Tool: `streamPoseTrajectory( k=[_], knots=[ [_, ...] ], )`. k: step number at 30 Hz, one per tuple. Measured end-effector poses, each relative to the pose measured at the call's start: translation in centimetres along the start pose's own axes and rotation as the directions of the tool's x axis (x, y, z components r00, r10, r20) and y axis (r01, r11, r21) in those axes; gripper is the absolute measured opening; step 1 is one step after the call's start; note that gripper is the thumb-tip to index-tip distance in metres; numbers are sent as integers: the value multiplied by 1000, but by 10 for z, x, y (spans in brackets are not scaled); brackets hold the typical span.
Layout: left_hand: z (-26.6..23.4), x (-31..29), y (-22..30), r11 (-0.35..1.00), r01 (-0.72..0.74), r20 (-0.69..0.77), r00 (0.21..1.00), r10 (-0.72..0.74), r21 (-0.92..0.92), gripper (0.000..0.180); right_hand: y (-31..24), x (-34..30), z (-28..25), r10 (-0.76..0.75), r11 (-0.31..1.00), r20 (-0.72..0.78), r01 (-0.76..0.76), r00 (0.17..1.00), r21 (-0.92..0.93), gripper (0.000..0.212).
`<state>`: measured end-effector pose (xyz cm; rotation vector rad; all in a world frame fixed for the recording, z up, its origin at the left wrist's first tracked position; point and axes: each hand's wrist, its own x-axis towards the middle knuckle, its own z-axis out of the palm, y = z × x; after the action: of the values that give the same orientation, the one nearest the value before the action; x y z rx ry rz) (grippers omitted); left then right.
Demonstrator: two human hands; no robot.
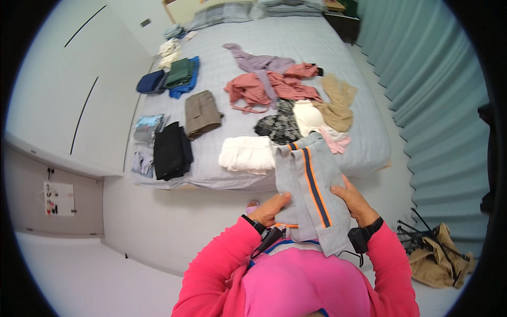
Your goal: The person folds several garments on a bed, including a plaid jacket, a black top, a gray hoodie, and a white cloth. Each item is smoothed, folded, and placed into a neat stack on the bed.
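Note:
Between my hands hangs a grey garment point(296, 190) with a navy stripe edged in orange; it looks like folded trousers, though its full shape is hidden by the folds. My left hand point(270, 208) grips its left edge, thumb on top. On the opposite edge my right hand point(353, 199) holds it the same way. The garment's far end reaches over the bed's front edge, beside a folded white garment point(246, 154) and a white bra point(308, 117). Both wrists wear black bands.
The bed point(211, 50) carries a loose heap with a red striped garment point(251, 88), a black patterned one point(280, 121) and a tan one point(338, 100). Folded brown point(203, 113), black point(170, 152) and green point(180, 73) clothes lie left. A teal curtain point(433, 90) and tan folding chair point(441, 259) stand right.

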<state>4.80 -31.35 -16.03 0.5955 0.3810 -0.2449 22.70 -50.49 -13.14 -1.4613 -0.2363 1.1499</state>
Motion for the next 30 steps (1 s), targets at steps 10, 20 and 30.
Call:
streamPoseTrajectory(
  k=[10,20,30],
  knots=[
    [-68,-31,63,989,-147,-73,986,149,25,52,9,77,124,-324,538,142,306,935,-786,81],
    [-167,-71,122,977,-200,-350,922,163,-71,46,13,152,249,-295,215,391,460,872,-862,72],
    [-247,-70,225,940,-134,-547,784,295,315,48,-5,216,294,-319,489,435,540,842,-685,64]
  ],
)
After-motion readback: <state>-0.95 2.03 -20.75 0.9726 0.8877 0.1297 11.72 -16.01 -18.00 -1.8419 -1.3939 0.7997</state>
